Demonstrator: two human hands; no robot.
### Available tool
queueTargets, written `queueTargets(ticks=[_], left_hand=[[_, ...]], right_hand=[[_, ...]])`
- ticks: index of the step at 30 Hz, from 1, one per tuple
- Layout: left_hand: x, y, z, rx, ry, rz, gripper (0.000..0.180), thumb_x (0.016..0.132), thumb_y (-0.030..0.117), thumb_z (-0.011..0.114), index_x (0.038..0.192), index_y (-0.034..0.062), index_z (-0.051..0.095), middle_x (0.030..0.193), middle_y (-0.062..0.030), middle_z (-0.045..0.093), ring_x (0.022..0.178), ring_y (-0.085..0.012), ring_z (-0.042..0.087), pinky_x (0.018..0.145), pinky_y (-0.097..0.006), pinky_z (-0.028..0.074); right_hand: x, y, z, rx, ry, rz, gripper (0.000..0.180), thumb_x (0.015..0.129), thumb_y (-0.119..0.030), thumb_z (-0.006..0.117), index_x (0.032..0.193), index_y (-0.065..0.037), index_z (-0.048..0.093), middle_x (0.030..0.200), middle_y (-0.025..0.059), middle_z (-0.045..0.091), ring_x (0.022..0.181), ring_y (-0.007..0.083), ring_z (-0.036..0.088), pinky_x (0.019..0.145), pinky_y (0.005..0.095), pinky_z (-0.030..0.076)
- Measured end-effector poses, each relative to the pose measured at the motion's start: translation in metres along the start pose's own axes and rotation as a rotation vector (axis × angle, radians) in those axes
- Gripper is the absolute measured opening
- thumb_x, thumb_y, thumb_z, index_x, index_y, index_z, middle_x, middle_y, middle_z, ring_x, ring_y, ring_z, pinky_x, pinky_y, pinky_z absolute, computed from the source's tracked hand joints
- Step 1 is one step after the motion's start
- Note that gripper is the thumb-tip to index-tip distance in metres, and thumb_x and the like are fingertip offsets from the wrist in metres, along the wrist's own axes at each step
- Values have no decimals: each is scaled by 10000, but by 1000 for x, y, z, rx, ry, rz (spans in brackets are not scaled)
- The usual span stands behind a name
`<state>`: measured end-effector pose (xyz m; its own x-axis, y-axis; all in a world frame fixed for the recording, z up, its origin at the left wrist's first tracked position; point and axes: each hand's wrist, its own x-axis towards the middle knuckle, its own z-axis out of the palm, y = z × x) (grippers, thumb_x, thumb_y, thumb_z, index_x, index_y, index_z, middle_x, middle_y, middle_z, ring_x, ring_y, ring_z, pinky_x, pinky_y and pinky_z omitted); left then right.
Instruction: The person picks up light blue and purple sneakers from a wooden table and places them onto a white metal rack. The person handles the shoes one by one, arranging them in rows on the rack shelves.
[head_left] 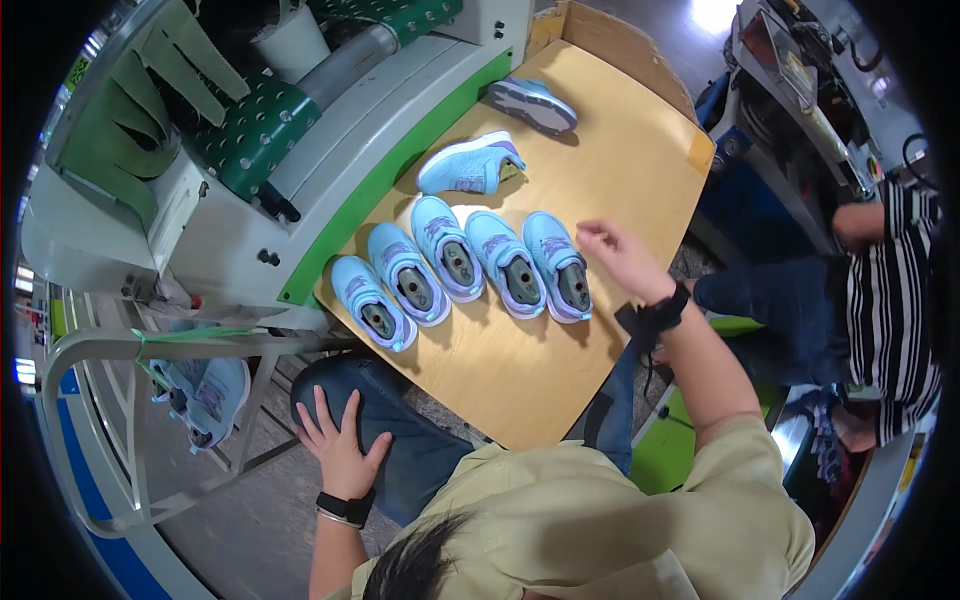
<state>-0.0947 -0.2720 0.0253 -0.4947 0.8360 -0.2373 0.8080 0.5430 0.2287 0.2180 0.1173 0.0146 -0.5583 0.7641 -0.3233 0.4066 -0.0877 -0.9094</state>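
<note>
Several light-blue sneakers with lilac laces stand side by side on a wooden table, toes pointing away from me. The rightmost sneaker [556, 266] is nearest to my right hand [626, 262], which hovers just beside it with fingers curled together and nothing visible in them. Leftmost in the row is another sneaker [372, 302]. Behind the row, one sneaker [468, 165] lies sideways, and a further sneaker [534, 105] shows its dark and pale sole. My left hand [345, 440] rests on my thigh, fingers spread, holding nothing.
A machine with a green perforated roller [255, 130] borders the wooden table [480, 385] on the left. More blue sneakers [215, 395] sit on a metal rack [130, 345] at lower left. A person in a striped shirt [893, 310] is close on the right.
</note>
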Motion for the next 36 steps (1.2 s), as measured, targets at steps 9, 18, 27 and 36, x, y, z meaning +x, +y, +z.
queueTargets(ticks=[9, 18, 27, 36], left_hand=[[7, -2, -3, 20, -5, -5, 807, 778, 450, 798, 1497, 242, 497, 1694, -186, 114, 1525, -513, 32, 1184, -682, 44], [2, -9, 0, 12, 0, -35, 804, 772, 456, 797, 1491, 247, 505, 1691, -193, 119, 1520, -519, 49, 1180, -678, 79], [5, -2, 3, 16, -8, -6, 816, 782, 414, 796, 1509, 221, 479, 1692, -189, 132, 1511, -536, 68, 1154, -725, 112], [46, 58, -26, -114, 138, 318, 754, 863, 244, 745, 1529, 105, 419, 1630, -218, 274, 1489, -476, 231, 1184, -599, 193]], right_hand=[[166, -76, 19, -1144, -39, -864, 1009, 667, -74, 855, 1551, -198, 385, 1506, 140, 474, 1423, 379, 403, 1167, 463, 378], [145, -54, -1, -915, 13, -632, 812, 723, -332, 797, 1444, -83, 517, 1110, 225, 688, 1017, 394, 657, 899, 443, 524], [-32, 44, -71, -369, 169, 57, 633, 886, -376, 739, 1365, -4, 560, 1100, 136, 680, 973, 198, 631, 872, 331, 511], [-109, 26, -1, -59, 77, -2, 929, 853, -158, 799, 1579, 5, 243, 1483, 216, 479, 1343, 275, 540, 1106, 378, 457]])
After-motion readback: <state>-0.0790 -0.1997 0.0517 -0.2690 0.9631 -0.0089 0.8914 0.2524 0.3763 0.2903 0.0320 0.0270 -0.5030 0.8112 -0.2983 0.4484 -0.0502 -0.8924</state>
